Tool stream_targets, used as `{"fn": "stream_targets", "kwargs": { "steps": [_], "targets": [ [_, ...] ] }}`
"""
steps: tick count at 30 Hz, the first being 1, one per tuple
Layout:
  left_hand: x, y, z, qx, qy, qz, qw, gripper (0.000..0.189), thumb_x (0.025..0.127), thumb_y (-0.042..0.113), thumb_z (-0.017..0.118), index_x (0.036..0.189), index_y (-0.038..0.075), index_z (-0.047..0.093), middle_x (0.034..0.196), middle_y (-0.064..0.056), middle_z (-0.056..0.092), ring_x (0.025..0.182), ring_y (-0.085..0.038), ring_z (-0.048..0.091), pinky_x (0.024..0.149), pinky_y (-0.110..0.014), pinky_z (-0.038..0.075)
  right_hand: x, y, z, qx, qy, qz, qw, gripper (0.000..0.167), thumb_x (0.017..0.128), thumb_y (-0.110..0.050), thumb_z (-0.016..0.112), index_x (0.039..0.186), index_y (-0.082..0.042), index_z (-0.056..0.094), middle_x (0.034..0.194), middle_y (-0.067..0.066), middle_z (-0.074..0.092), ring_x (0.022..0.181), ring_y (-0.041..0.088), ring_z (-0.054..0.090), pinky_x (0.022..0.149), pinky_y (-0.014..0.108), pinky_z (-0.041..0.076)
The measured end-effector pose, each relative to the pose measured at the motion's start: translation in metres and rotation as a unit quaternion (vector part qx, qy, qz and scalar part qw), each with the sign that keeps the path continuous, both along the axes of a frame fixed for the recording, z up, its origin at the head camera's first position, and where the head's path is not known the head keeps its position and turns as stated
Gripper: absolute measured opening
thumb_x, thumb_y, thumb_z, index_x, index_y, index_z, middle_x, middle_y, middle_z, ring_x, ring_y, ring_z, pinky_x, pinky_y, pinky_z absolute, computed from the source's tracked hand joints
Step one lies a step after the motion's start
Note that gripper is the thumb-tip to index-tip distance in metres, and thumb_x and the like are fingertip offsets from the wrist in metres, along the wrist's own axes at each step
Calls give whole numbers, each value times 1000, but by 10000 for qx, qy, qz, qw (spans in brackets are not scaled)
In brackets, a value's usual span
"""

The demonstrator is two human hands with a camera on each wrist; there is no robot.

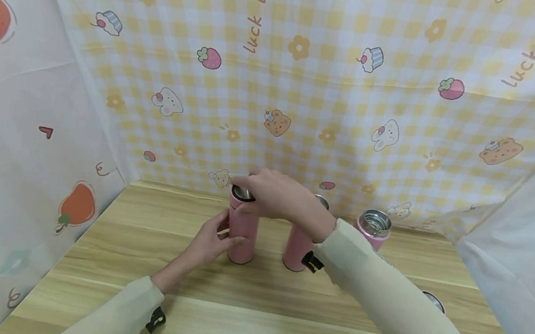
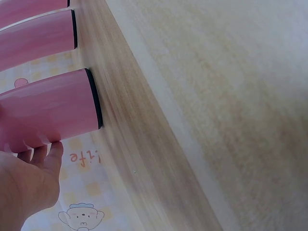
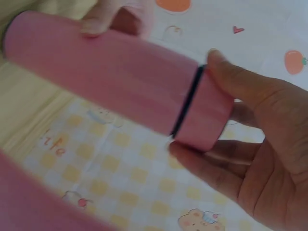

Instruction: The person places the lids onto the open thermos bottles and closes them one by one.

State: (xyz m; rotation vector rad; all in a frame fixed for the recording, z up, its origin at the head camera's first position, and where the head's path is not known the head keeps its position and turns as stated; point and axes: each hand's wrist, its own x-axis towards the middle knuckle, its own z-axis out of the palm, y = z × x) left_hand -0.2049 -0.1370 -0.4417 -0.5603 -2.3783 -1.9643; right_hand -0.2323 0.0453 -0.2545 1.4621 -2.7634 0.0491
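A pink thermos bottle (image 1: 242, 240) stands upright on the wooden table. My left hand (image 1: 206, 243) holds its body from the left, thumb in front and fingers behind. At the top, my right hand (image 1: 280, 194) grips the pink lid (image 3: 208, 111) between thumb and fingers. A dark ring separates lid from body in the right wrist view. To the right, partly behind my right forearm, stands a second pink bottle (image 1: 296, 249) with a metal rim. Farther right, a third pink bottle (image 1: 373, 232) shows an uncovered metal mouth; my sleeve hides its lower part.
A round metal-edged object (image 1: 434, 300), perhaps a lid, lies on the table (image 1: 214, 318) at the right, partly hidden by my right sleeve. A yellow checked cloth (image 1: 303, 95) hangs behind the bottles, and a white cloth (image 1: 26, 111) hangs at the left.
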Motion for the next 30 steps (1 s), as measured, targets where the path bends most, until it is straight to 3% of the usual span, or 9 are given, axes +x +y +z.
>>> {"fn": "stream_targets", "kwargs": {
  "steps": [3,6,9,13,19,30],
  "targets": [
    [0,0,0,-11,28,26,10000,61,89,10,80,143,7,50,136,-14,57,127,-32,54,101,-39,49,-3,5,-5,-255,-58,253,9993,38,93,-36,77,122,-15,63,88,-1,57,72,13,55,58,26,47],
    [-1,0,-2,-38,40,17,10000,62,90,10,80,143,6,50,136,-14,58,127,-32,54,101,-39,49,-8,10,-7,-419,-225,554,9973,44,93,-34,77,129,-13,62,98,2,60,77,14,56,64,27,49],
    [-1,1,-2,-50,36,-5,10000,62,90,11,80,144,5,49,135,-15,58,126,-31,55,102,-40,49,-12,14,-5,-540,-653,784,9933,55,95,-23,77,144,-10,56,125,6,61,94,14,61,78,26,51],
    [-1,0,-1,-61,54,23,10000,63,91,12,80,145,5,48,135,-16,58,126,-31,55,102,-42,49,-15,19,2,-611,-1242,958,9857,58,95,-2,72,148,-12,53,152,8,46,117,16,59,89,25,51],
    [-1,0,1,-93,71,9,9999,65,91,11,79,147,4,46,136,-17,57,126,-32,55,102,-44,48,-15,20,7,-463,-1558,940,9822,63,92,12,67,146,-16,57,155,8,44,129,18,54,86,21,51],
    [-1,-1,1,-96,95,-25,9999,67,91,13,79,149,6,45,136,-16,58,126,-31,55,102,-42,49,-12,17,8,-432,-1415,871,9851,62,90,15,67,144,-14,59,150,6,50,125,18,56,84,22,52]
  ]
}}
